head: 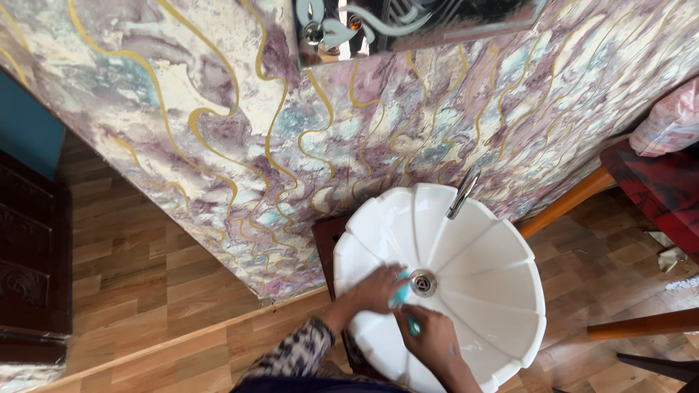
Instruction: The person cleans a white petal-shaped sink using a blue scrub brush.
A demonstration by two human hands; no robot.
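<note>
My left hand (378,289) presses flat on a teal cloth (400,293) inside the white basin (495,269), just left of the drain (423,282). My right hand (431,336) grips the cloth's near end. The tap (461,195) stands at the far rim, against the marbled wall (218,145).

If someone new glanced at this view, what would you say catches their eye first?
Probably the white scalloped basin at lower centre, where the left hand and right hand meet over a turquoise item beside the drain. Behind it, the marbled purple wall with gold swirls fills most of the frame.
</note>
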